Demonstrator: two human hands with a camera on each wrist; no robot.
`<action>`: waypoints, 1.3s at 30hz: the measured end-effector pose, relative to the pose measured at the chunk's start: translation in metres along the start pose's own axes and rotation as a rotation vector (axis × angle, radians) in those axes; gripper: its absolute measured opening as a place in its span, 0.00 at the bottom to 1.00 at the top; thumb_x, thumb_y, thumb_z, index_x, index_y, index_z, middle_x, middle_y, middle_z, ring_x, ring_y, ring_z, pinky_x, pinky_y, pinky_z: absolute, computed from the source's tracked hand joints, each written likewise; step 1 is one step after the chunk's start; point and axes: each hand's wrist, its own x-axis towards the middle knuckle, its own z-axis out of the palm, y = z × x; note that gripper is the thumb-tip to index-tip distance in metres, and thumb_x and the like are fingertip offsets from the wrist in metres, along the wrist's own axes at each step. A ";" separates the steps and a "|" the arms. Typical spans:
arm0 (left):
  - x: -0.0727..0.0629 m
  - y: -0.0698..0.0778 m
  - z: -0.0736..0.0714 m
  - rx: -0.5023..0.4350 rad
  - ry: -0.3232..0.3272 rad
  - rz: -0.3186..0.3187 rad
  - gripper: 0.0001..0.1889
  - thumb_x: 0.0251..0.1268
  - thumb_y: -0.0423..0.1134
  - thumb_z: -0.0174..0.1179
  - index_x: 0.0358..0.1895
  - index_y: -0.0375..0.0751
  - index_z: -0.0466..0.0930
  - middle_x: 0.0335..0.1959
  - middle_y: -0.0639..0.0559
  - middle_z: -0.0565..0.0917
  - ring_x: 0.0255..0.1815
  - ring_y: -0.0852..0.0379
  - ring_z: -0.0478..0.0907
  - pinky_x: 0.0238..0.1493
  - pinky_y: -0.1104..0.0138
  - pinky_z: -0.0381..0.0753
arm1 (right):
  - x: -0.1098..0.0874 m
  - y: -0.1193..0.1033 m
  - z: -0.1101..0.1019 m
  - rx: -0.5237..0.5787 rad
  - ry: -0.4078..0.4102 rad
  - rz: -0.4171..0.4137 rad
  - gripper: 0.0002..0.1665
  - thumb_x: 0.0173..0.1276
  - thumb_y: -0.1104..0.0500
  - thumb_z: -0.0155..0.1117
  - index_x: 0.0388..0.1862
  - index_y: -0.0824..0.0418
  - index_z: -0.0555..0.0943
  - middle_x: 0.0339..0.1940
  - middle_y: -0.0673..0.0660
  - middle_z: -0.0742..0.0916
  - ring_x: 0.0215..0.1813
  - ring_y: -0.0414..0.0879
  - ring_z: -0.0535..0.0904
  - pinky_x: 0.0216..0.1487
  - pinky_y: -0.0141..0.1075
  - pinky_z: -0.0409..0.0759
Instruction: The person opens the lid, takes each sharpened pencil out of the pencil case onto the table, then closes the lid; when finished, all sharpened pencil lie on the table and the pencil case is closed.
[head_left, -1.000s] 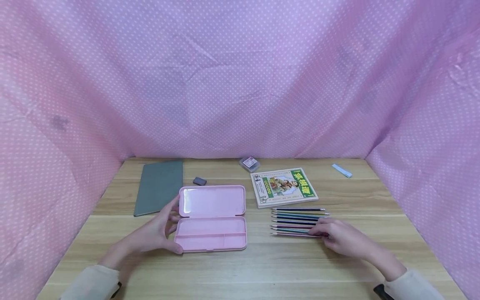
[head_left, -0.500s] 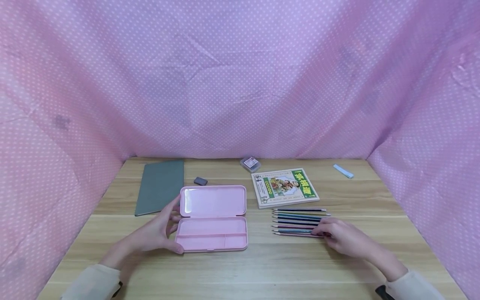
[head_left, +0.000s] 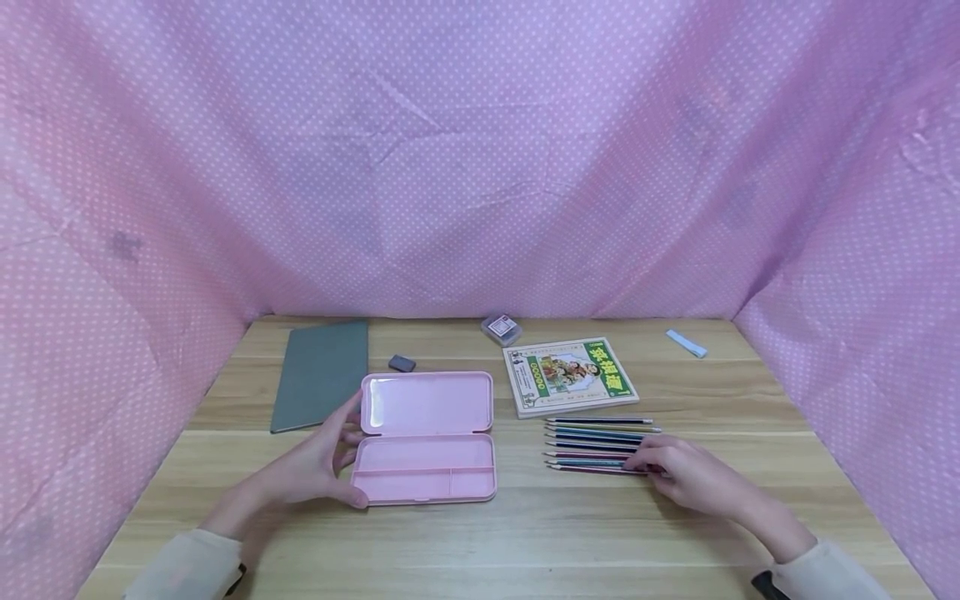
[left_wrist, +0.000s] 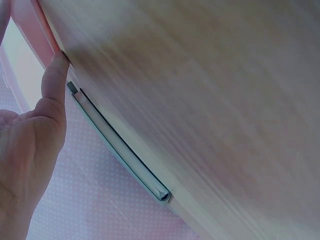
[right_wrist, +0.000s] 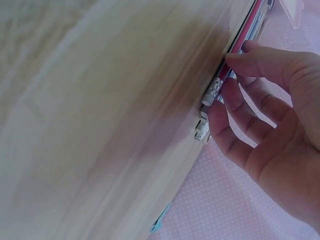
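Observation:
An unlatched pink pencil case lies with its lid folded back, its compartments bare. My left hand spans the case's left side, thumb straight against the front corner and fingers along the edge. In the left wrist view, the thumb touches the pink rim. To the right, several pencils lie side by side, tips pointing left. My right hand pinches the nearest one, a dark red pencil, near its eraser end. The right wrist view shows its silver ferrule between thumb and fingers.
Behind the pencils lies a book with an illustrated cover. A grey-green notebook is at the left, near a dark eraser. Farther back are a small clear box and a pale blue strip. Pink dotted cloth hangs around the table.
The nearest pencil has shifted slightly right in my right hand's pinch, and its visible side looks darker red. My left hand and the pencil case have stayed put.

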 end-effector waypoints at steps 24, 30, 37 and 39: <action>-0.001 0.004 0.001 0.006 0.017 -0.006 0.80 0.35 0.32 0.85 0.82 0.51 0.24 0.68 0.35 0.57 0.67 0.35 0.65 0.72 0.58 0.68 | 0.009 -0.008 -0.011 0.034 -0.011 0.073 0.14 0.64 0.65 0.73 0.47 0.52 0.88 0.41 0.42 0.84 0.40 0.35 0.79 0.36 0.34 0.84; -0.001 0.004 0.001 0.024 0.018 -0.002 0.79 0.35 0.33 0.85 0.83 0.51 0.25 0.68 0.35 0.57 0.66 0.36 0.66 0.71 0.57 0.69 | 0.025 -0.016 -0.017 0.113 0.039 0.091 0.21 0.69 0.58 0.71 0.61 0.58 0.82 0.52 0.50 0.87 0.52 0.42 0.83 0.50 0.42 0.87; -0.002 0.003 0.000 0.029 0.003 0.000 0.78 0.39 0.33 0.84 0.82 0.52 0.24 0.69 0.35 0.56 0.67 0.36 0.64 0.72 0.57 0.68 | 0.053 -0.037 -0.021 0.466 0.057 0.100 0.48 0.67 0.57 0.73 0.81 0.53 0.60 0.74 0.58 0.72 0.64 0.53 0.78 0.51 0.46 0.88; -0.002 0.004 0.000 0.021 0.003 -0.005 0.78 0.39 0.33 0.84 0.82 0.52 0.24 0.69 0.36 0.56 0.68 0.36 0.64 0.72 0.57 0.68 | 0.063 -0.042 -0.020 0.595 0.046 0.097 0.54 0.66 0.59 0.74 0.84 0.51 0.53 0.77 0.60 0.66 0.66 0.55 0.75 0.49 0.46 0.89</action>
